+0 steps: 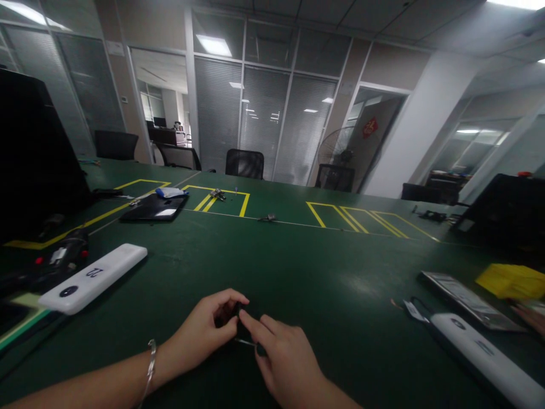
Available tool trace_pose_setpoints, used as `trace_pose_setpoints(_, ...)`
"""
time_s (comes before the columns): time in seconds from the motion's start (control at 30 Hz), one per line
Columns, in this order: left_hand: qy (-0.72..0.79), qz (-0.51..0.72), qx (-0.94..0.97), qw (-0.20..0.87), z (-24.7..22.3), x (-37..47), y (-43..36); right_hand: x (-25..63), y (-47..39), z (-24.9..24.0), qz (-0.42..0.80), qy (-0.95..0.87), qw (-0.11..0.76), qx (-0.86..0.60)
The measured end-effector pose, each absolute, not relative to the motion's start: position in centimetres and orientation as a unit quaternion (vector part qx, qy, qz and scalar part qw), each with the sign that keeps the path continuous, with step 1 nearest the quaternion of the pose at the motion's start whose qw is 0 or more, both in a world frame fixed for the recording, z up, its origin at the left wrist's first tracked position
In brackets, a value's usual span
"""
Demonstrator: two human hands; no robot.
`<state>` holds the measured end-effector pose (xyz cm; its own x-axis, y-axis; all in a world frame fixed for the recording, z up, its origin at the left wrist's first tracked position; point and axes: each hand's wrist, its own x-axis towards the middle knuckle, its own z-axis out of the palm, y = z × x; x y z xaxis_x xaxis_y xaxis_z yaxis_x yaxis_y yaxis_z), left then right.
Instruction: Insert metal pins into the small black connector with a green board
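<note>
Over the green table (183, 267), near its front, my hands meet with their fingertips close together. My left hand (213, 324), with a silver bracelet at the wrist, pinches a small dark piece (238, 309) between thumb and forefinger; its kind is too dark to make out. The forefinger of my right hand (287, 352) reaches that piece. Under the right fingers, which are curled, a thin metal rod with a dark end (246, 342) sticks out to the left. The rest of it is hidden in the palm.
White numbered devices lie at left (96, 278) and right (481, 346). A black flat case (149, 209), small metal parts (218, 195) and a dark small part (268, 217) lie farther back. At right are a flat device (468, 298), a yellow block (511, 279) and another person's hand (530, 315).
</note>
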<state>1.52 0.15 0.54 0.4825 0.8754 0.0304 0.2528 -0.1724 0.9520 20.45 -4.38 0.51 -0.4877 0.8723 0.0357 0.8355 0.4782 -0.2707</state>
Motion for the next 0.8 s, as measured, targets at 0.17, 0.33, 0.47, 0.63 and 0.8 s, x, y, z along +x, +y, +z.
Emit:
trace_pose_setpoints(0.17, 0.386, 0.321, 0.695, 0.515, 0.0, 1.4, 0.3, 20.7, -4.3, 0.2, 0.112, -0.860, 0.124, -0.482)
trace_pose_setpoints(0.33, 0.358, 0.331, 0.682, 0.545, -0.6, 1.2, 0.5, 20.9, -4.1, 0.1, 0.157, -0.842, 0.210, -0.472)
trace_pose_setpoints(0.47, 0.348, 0.332, 0.681, 0.552, -0.7, 1.2, 0.7, 20.9, -4.0, 0.2, 0.207, -0.804, 0.310, -0.463)
trace_pose_setpoints(0.63, 0.333, 0.327, 0.674, 0.573, -0.3, 1.2, 0.8, 21.0, -3.7, -0.1, 0.241, -0.775, 0.377, -0.447)
trace_pose_setpoints(0.8, 0.318, 0.315, 0.676, 0.585, 0.2, 1.0, 0.8, 21.1, -3.7, -0.1, 0.248, -0.774, 0.375, -0.446)
